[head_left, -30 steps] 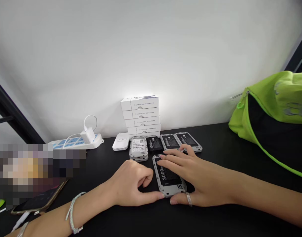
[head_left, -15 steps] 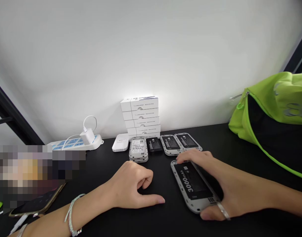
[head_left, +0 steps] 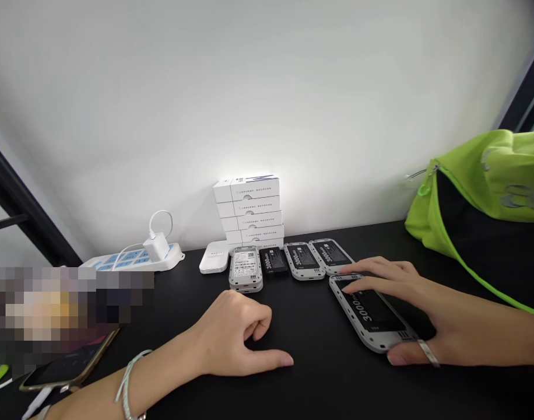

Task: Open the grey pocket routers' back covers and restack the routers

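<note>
The right hand [head_left: 407,309] grips a gray open-backed device [head_left: 372,340], its black battery [head_left: 378,312] marked "3000," at right on a black table [head_left: 302,391]; the empty left hand [head_left: 236,335], fingers curled, spreads its thumb.

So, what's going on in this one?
A person's right hand spans a grey device with its battery showing, thumb at the near end and fingers at the far end. The left hand rests half-curled on the black table, holding nothing. Behind, from left to right, sit white flat pieces, stacked devices with a label on top, a black battery and two more battery-fitted devices, in front of or beside a stack of white boxes.
</note>
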Demonstrator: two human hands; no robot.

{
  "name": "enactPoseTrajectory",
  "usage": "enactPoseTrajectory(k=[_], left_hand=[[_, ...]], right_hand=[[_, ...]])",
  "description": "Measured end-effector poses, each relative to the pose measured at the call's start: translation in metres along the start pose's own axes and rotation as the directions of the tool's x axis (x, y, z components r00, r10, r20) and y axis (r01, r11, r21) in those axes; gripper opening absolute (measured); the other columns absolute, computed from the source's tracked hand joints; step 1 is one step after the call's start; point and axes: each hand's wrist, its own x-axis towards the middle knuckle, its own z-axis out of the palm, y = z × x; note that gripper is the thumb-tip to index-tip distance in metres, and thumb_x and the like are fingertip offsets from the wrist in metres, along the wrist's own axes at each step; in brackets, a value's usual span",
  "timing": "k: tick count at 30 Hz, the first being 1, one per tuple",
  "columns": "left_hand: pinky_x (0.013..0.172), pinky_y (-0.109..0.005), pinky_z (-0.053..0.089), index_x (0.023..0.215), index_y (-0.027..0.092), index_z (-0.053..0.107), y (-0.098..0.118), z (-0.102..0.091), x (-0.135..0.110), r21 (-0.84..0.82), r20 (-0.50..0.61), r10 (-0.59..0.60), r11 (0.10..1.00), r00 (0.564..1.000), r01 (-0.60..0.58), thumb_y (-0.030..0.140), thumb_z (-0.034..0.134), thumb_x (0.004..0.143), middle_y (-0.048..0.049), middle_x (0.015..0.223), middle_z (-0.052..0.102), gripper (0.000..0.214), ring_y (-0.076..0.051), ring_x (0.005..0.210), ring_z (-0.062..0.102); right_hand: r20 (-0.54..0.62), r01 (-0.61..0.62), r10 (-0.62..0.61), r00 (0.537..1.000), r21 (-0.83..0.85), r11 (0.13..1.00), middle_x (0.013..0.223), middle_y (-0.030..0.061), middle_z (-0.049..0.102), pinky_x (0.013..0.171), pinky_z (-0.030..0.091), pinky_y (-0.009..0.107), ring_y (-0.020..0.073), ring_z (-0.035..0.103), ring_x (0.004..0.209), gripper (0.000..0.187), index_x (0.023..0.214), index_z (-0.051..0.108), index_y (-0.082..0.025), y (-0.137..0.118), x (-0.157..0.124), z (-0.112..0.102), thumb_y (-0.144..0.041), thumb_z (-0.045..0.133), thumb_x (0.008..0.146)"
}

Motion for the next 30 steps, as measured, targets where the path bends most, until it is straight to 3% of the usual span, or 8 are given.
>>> enactPoseTrajectory(k=[3, 8, 14, 20, 24, 30], left_hand=[[0.047, -0.022, 0.026, 0.057, 0.018, 0.039, 0.000, 0.000, -0.001, -0.003, -0.010, -0.001, 1.000, 1.000, 0.001, 0.053, 0.073, 0.074, 0.0089, 0.045, 0.032, 0.052, -0.006, 0.042, 0.033], [0.046, -0.021, 0.026, 0.056, 0.017, 0.038, 0.000, 0.000, -0.001, -0.014, -0.011, 0.010, 1.000, 1.000, -0.010, 0.052, 0.074, 0.074, 0.0090, 0.044, 0.033, 0.052, -0.006, 0.041, 0.033], [0.045, -0.021, 0.026, 0.056, 0.018, 0.040, -0.002, 0.001, 0.000, -0.017, -0.016, 0.018, 1.000, 1.000, -0.019, 0.054, 0.071, 0.075, 0.0090, 0.044, 0.034, 0.052, -0.006, 0.040, 0.034], [0.045, -0.022, 0.025, 0.056, 0.018, 0.039, -0.002, 0.000, 0.000, -0.020, -0.020, 0.035, 0.999, 0.999, -0.035, 0.054, 0.070, 0.076, 0.0089, 0.044, 0.034, 0.052, -0.006, 0.040, 0.033], [0.044, -0.022, 0.025, 0.055, 0.018, 0.038, -0.001, 0.000, -0.001, -0.025, -0.032, 0.048, 0.999, 0.998, -0.048, 0.053, 0.072, 0.075, 0.0093, 0.043, 0.032, 0.053, -0.005, 0.039, 0.031], [0.045, -0.021, 0.026, 0.055, 0.018, 0.037, -0.001, -0.001, -0.001, -0.026, -0.055, 0.050, 0.998, 0.997, -0.052, 0.052, 0.073, 0.074, 0.0095, 0.043, 0.032, 0.053, -0.005, 0.039, 0.029]], right_hand=[[0.035, -0.040, 0.039, 0.999, 0.029, 0.999, 0.156, -0.0044, 0.030, 0.107, 0.030, 0.066, 0.0448, 0.017, 0.142, 0.072, 0.130, 0.050, -0.048, -0.005, 0.003, -0.005, -0.060, 0.077, 0.064], [-0.096, -0.012, 0.019, 0.995, 0.075, 0.997, 0.150, -0.0031, 0.039, 0.109, 0.029, 0.061, 0.0390, 0.030, 0.138, 0.056, 0.119, 0.058, -0.044, -0.031, 0.018, -0.011, -0.064, 0.072, 0.068], [-0.121, 0.215, -0.219, 0.968, -0.043, 0.976, 0.140, 0.0052, 0.050, 0.107, 0.031, 0.054, 0.0342, 0.042, 0.129, 0.049, 0.114, 0.062, -0.030, -0.060, 0.068, -0.013, -0.063, 0.063, 0.078], [-0.127, 0.413, -0.416, 0.900, -0.048, 0.909, 0.134, 0.0096, 0.054, 0.105, 0.031, 0.052, 0.0332, 0.040, 0.128, 0.059, 0.122, 0.054, -0.024, -0.073, 0.124, -0.003, -0.064, 0.062, 0.079], [-0.067, 0.364, -0.366, 0.928, -0.045, 0.930, 0.136, 0.0120, 0.050, 0.101, 0.034, 0.052, 0.0366, 0.038, 0.126, 0.076, 0.131, 0.046, -0.024, -0.084, 0.144, 0.005, -0.071, 0.062, 0.074], [-0.057, 0.275, -0.278, 0.959, -0.057, 0.960, 0.134, 0.0134, 0.048, 0.094, 0.040, 0.053, 0.0396, 0.042, 0.118, 0.091, 0.136, 0.039, -0.023, -0.097, 0.152, 0.011, -0.076, 0.064, 0.066]])
